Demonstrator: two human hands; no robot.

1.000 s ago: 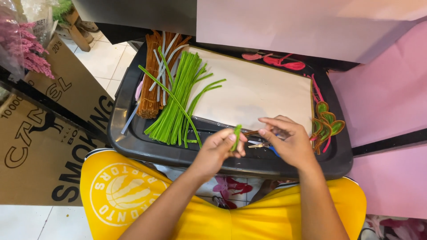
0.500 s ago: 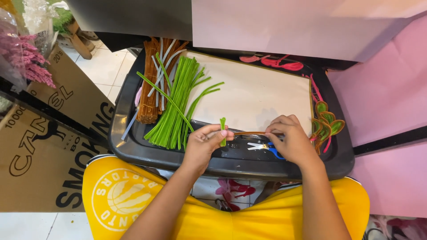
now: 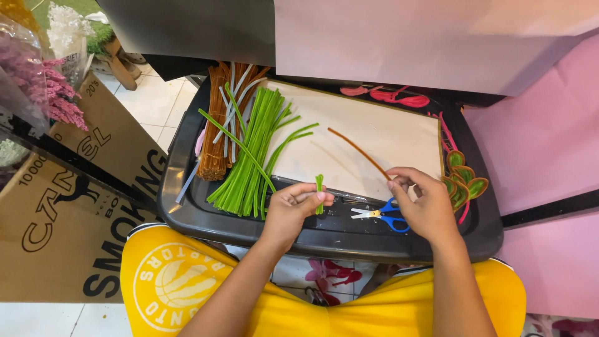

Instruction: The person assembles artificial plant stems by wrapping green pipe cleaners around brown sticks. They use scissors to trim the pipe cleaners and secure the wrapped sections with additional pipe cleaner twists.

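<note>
Head view, looking down at a dark grey plastic tray (image 3: 187,156) resting across the lap like a worktop.

Left hand (image 3: 292,209) over the tray's near edge, fingers (image 3: 312,196) pinched shut on a short folded piece of green pipe cleaner (image 3: 319,190), held upright and clear of the pile, seemingly to keep the fold from springing open.

Right hand (image 3: 424,203) toward the near right corner, fingertips closed on the near end of a brown pipe cleaner (image 3: 359,150), which slants away across the cream board (image 3: 374,131) filling the tray's middle; held by its end, probably so the whole length stays free.

Blue-handled scissors (image 3: 384,215) flat on the near rim, between the two hands and just under the right one, within easy reach.

Bundle of green pipe cleaners (image 3: 249,156) along the left side, with brown pipe cleaners (image 3: 215,137) beside it nearer the left edge, sorted by colour.

Finished green-edged loops (image 3: 462,181) at the right edge, set aside from the loose stock; pink shapes (image 3: 393,97) at the far edge.

Cardboard box (image 3: 68,206) on the floor beyond the left edge.
</note>
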